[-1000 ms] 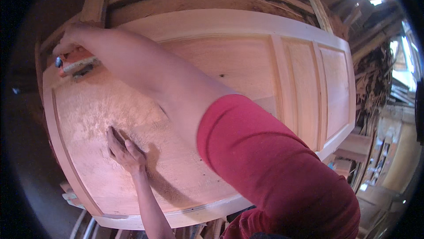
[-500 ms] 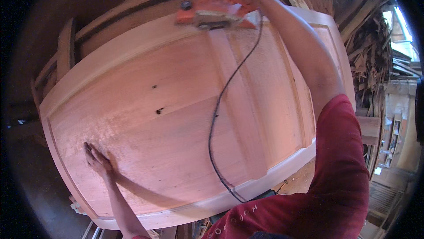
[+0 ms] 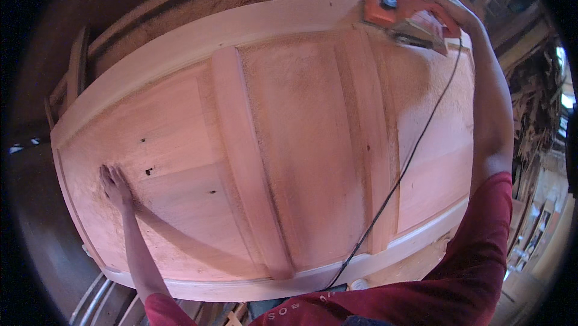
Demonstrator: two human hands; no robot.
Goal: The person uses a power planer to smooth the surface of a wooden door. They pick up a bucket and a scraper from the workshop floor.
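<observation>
here's the wooden door (image 3: 307, 145), laid flat, its long edges running left to right, two raised crossbars (image 3: 250, 157) spanning it! wood dust (image 3: 211, 106) is banked along the bars. down toward the left edge, the left hand (image 3: 114, 186) lies flat, fingers to the far side. up by the far right corner, there's the orange-red planer (image 3: 415, 20), and its black cord (image 3: 409, 160) runs across to the near edge, right of the middle!

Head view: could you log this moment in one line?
left hand: palm down on door | right hand: gripping planer over door's far right corner | cord: crosses door to near edge
</observation>
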